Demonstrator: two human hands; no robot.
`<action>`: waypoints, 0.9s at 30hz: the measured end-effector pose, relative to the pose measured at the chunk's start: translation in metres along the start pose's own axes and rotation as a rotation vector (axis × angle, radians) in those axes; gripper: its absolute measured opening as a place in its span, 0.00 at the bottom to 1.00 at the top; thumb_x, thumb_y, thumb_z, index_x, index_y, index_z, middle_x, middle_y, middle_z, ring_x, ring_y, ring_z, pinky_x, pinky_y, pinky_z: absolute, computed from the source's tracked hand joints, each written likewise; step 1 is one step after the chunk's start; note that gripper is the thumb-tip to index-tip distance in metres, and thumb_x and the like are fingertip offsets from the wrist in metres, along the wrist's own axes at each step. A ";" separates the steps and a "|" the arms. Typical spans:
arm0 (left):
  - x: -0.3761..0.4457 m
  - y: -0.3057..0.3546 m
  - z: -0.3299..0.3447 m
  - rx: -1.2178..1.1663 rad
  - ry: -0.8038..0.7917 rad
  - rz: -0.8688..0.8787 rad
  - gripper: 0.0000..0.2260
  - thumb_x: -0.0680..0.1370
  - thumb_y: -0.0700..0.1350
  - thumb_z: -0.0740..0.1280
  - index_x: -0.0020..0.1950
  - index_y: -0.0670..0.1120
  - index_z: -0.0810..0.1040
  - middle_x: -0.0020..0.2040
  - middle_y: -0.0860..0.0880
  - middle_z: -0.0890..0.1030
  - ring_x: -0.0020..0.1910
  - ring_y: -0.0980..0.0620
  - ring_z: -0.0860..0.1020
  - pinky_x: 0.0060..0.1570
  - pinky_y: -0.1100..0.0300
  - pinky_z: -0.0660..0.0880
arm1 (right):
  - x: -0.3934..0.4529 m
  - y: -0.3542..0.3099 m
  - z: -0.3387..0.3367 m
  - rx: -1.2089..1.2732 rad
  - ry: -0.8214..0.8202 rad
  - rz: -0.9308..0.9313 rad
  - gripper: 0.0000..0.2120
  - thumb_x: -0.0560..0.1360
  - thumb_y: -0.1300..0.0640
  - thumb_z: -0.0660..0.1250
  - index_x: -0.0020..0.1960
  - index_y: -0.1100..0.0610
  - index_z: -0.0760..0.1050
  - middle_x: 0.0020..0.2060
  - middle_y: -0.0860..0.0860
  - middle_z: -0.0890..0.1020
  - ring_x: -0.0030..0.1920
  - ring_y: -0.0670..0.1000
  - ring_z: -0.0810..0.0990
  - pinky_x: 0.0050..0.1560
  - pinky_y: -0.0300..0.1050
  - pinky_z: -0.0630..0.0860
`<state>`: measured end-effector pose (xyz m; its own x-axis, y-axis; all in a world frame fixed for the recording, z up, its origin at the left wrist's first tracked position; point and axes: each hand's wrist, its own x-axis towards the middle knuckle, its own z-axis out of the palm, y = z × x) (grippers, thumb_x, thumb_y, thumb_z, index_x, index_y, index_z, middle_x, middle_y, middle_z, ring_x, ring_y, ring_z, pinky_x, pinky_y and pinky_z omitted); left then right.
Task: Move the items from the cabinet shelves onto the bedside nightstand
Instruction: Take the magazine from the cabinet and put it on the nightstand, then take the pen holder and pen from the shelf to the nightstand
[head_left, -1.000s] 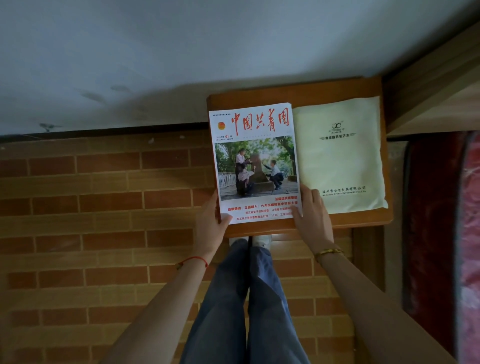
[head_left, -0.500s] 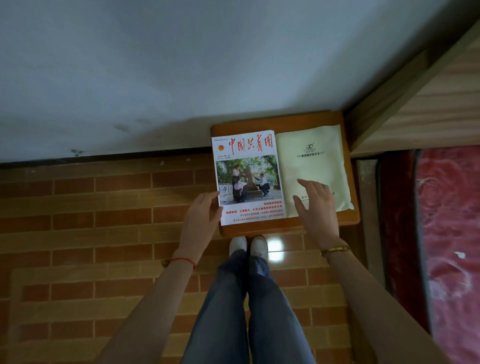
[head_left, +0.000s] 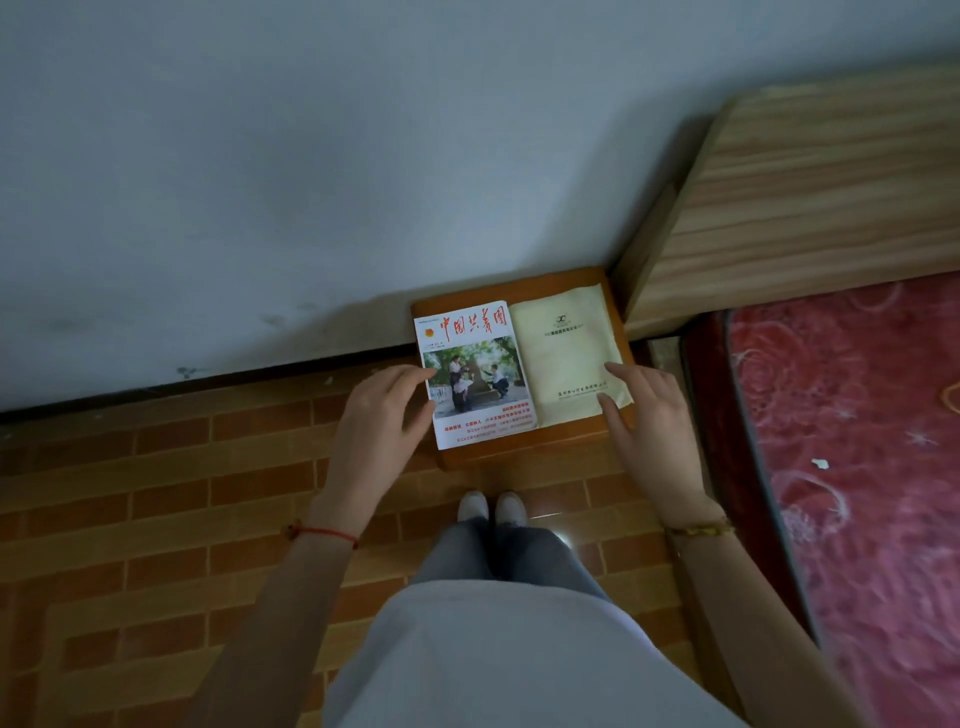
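Observation:
A magazine (head_left: 475, 371) with red characters and a photo on its cover lies flat on the left half of the wooden nightstand (head_left: 519, 449). Beside it on the right lies a pale yellow cloth pouch (head_left: 566, 353) with small print. My left hand (head_left: 382, 415) hovers at the magazine's left edge with fingers spread, holding nothing. My right hand (head_left: 649, 421) hovers over the pouch's lower right corner, fingers apart and empty. The magazine's lower left corner overhangs the nightstand's front edge a little.
A grey wall (head_left: 311, 182) runs behind the nightstand. A wooden headboard (head_left: 810, 182) and a bed with a red patterned cover (head_left: 857, 467) stand on the right. Brick-patterned floor (head_left: 156, 493) spreads to the left. My feet (head_left: 491, 509) are just before the nightstand.
Both hands have let go of the magazine and lifted away. The camera has risen and drawn back, so the nightstand looks smaller.

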<state>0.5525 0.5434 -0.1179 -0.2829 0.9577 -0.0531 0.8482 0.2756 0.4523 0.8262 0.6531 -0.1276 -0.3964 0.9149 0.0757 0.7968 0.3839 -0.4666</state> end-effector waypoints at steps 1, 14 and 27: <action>-0.004 0.004 -0.004 -0.002 -0.004 0.008 0.18 0.78 0.45 0.69 0.68 0.45 0.76 0.64 0.46 0.79 0.64 0.47 0.76 0.65 0.56 0.69 | -0.006 -0.003 -0.005 -0.003 0.011 -0.001 0.16 0.77 0.58 0.67 0.65 0.60 0.74 0.56 0.55 0.80 0.59 0.55 0.75 0.61 0.52 0.73; -0.015 0.042 -0.042 -0.067 -0.128 0.299 0.17 0.79 0.47 0.68 0.67 0.46 0.76 0.64 0.47 0.79 0.62 0.49 0.78 0.56 0.53 0.80 | -0.093 -0.044 -0.050 -0.032 0.185 0.224 0.16 0.79 0.54 0.64 0.66 0.55 0.74 0.59 0.50 0.78 0.62 0.50 0.72 0.63 0.49 0.72; -0.014 0.044 -0.077 -0.082 -0.411 0.887 0.19 0.78 0.48 0.70 0.68 0.48 0.76 0.66 0.47 0.79 0.64 0.48 0.76 0.60 0.49 0.78 | -0.230 -0.188 -0.019 -0.063 0.567 0.798 0.18 0.77 0.57 0.67 0.66 0.56 0.73 0.58 0.50 0.78 0.62 0.49 0.72 0.63 0.47 0.73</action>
<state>0.5587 0.5354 -0.0285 0.6328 0.7734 0.0373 0.6397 -0.5493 0.5377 0.7762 0.3726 -0.0409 0.5342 0.8264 0.1779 0.7649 -0.3829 -0.5180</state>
